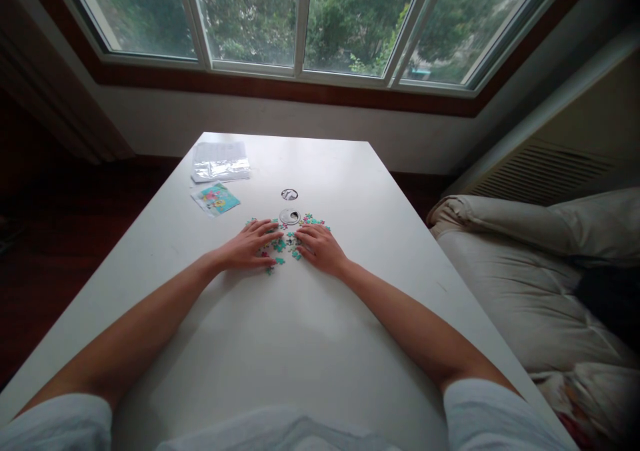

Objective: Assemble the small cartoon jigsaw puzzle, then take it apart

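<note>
Small jigsaw puzzle pieces [279, 245], mostly turquoise with some pink and yellow ones, lie in a loose heap on the white table [280, 331]. On the left side of the heap, my left hand [250, 245] rests palm down with its fingers spread over some pieces. My right hand [321, 248] lies flat on the right side, fingers stretched toward the middle and covering others. Between the hands a strip of pieces shows. Just beyond the fingertips is a round metal-rimmed disc [290, 217], which I cannot identify.
A second, smaller round disc [289, 195] lies farther back. At the back left are a clear plastic bag [221, 162] and a colourful picture card [217, 199] in a sleeve. A beige sofa [520, 271] stands right of the table, and a window [300, 24] is ahead.
</note>
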`<state>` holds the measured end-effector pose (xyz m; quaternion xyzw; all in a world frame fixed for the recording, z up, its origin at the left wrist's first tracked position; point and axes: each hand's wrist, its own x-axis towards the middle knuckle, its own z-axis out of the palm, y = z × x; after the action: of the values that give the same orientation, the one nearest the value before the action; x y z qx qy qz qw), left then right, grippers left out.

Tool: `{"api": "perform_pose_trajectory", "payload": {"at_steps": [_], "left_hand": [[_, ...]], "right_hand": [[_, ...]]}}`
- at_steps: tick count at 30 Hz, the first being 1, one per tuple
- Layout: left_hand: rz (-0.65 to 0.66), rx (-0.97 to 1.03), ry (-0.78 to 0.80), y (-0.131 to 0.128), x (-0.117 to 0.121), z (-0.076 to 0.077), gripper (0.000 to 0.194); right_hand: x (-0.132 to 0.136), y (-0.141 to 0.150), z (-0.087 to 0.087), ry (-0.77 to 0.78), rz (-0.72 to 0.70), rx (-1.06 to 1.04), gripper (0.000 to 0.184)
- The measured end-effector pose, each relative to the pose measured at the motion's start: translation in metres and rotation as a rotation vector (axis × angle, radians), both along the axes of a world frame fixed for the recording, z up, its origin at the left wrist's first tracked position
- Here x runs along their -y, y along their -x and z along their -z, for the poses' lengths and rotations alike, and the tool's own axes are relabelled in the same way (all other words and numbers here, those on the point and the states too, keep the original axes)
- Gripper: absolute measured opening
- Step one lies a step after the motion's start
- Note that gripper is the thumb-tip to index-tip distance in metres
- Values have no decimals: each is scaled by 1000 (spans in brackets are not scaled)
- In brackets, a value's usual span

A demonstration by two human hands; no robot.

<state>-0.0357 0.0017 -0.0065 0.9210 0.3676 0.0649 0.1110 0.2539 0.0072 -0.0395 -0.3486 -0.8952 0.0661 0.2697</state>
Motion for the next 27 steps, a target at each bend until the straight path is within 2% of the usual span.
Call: {"api": "perform_pose_trajectory", "payload": {"at_steps": [8,14,22,27], "left_hand": [[49,56,28,0,0,0,81],[27,129,9,0,-5,6,55],[-11,139,-81,-5,-6,16,49],[-40,153,-124,-11,-4,16,44]], "right_hand": [[1,-1,-1,0,61,24,29],[2,0,-6,26,87,53,29],[1,2,-4,30,111,58,35],[1,3,-5,18,30,33,32]]}}
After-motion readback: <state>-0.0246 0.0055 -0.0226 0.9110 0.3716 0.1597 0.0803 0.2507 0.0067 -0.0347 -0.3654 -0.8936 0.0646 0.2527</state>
